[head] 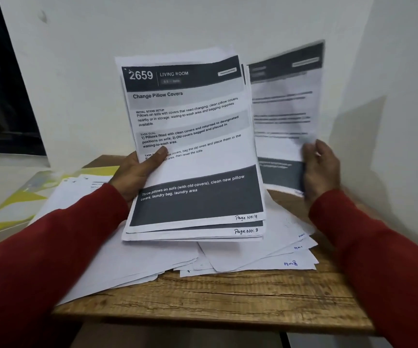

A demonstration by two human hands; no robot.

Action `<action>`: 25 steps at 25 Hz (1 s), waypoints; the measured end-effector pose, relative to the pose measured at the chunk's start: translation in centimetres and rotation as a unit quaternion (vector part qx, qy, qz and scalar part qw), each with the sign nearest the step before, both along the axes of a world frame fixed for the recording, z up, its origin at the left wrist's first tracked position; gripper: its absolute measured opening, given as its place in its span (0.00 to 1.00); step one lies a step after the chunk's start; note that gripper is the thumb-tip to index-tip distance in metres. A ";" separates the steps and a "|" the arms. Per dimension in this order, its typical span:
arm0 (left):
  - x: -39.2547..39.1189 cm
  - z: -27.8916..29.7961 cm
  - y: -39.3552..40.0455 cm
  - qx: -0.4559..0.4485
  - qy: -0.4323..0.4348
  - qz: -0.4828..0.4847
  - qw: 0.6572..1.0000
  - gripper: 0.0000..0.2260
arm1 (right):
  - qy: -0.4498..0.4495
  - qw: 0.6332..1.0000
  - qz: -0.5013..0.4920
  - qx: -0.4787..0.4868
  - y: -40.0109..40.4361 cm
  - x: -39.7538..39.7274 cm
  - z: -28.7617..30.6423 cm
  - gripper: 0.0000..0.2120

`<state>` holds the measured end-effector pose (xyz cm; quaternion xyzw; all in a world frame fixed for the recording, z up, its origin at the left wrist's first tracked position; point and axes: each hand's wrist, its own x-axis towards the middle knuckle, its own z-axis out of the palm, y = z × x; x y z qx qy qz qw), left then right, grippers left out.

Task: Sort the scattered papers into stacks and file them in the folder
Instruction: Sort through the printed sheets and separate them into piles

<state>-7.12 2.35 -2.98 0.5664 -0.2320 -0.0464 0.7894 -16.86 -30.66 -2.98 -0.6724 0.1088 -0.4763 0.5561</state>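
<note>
Left hand (137,172) clamps held stack (193,151) upright above desk (228,297), thumb on front page. Right hand (321,167) pinches single sheet (285,116), blurred, just right of stack, long axis vertical. Loose papers (253,254) below stack; folder (14,204) far left, nearer left hand.

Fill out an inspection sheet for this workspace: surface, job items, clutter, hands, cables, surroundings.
Surface: wooden table, front strip bare, the rest under paper.
Job's things: held stack, top sheet marked page 4, page 3 beneath; single sheet, blurred; loose papers overlapping on the table; yellow folder at left, partly under sheets.
Clutter: nothing seen.
Hands: left hand grips the stack, thumb on its face; right hand pinches the single sheet.
Cables: nothing seen.
Surroundings: white wall behind; dark panel at left.
</note>
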 end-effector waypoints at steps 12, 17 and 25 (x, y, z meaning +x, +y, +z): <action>1.2 -0.5 0.0 0.048 -0.019 0.009 0.999 0.17 | 0.071 0.928 0.357 0.079 8.3 -1.3 -0.2 0.18; 0.3 -0.8 -0.6 0.060 -0.024 0.045 0.997 0.10 | 0.067 0.956 0.282 0.056 8.7 -1.8 0.4 0.18; -0.5 -0.5 -0.9 0.069 -0.032 0.037 0.996 0.04 | 0.024 0.982 0.186 0.018 6.0 -0.3 0.1 0.24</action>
